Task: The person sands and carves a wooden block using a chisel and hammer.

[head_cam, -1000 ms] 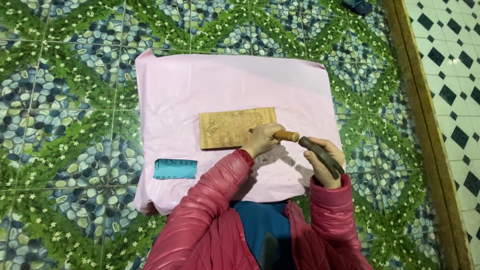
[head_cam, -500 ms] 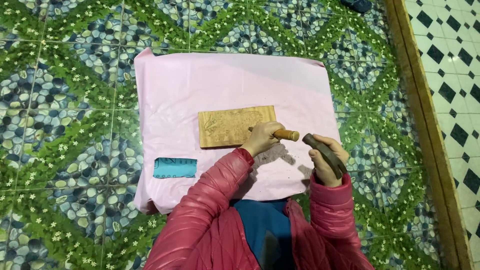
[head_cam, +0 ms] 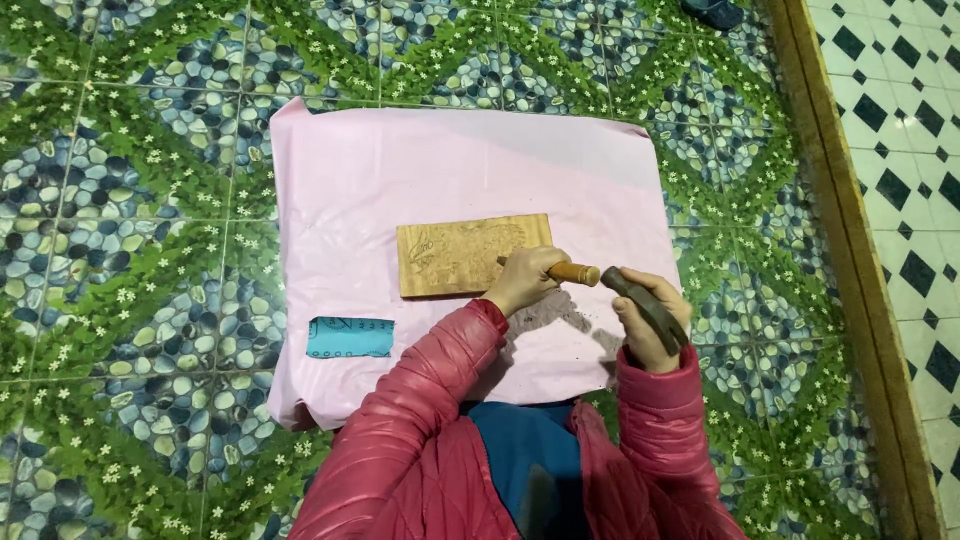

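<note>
left hand (head_cam: pixel 525 280): clenched on chisel (head_cam: pixel 573 272), tip on carved board (head_cam: pixel 472 256)
right hand (head_cam: pixel 645 325): grips hammer (head_cam: pixel 645 300)
change: hammer head now nearer the chisel butt, probably mid-strike

Pink sheet (head_cam: pixel 450 160); tan carved board (head_cam: pixel 455 262); pebble-patterned floor (head_cam: pixel 140 250)

Both arms come in from six o'clock, sleeved in quilted red, elbows bent and forearms angled up toward twelve. The left hand (head_cam: pixel 528 280) sits ahead and a little toward eleven o'clock of the right hand (head_cam: pixel 645 325), knuckles up, fingers curled into a closed fist with the wrist slightly bent. The right hand is closed too, fingers wrapped tight, its back turned upward and thumb side facing nine o'clock. The two hands are near each other but not touching.
</note>
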